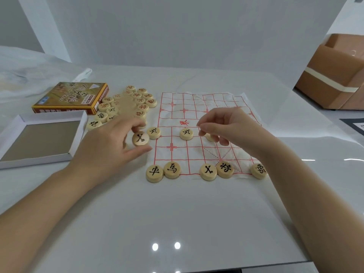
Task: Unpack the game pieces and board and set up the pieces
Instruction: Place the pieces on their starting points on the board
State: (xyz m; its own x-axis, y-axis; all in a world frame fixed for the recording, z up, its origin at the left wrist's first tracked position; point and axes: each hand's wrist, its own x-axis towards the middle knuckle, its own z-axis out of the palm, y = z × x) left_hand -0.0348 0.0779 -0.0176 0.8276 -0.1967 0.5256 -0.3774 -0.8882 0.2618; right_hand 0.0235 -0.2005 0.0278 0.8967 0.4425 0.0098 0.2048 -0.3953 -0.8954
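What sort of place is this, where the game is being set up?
Probably a room at home, though I cannot be sure: a glossy white table with a paper game board, a plain white wall behind, and what looks like a brown upholstered seat at the right.

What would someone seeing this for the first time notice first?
Two hands over a creased paper board with red lines: the left hand pinches a round wooden piece beside its left edge, the right hand curls over a half-hidden piece mid-board. Five black-lettered pieces line the near edge, and a loose pile lies left.
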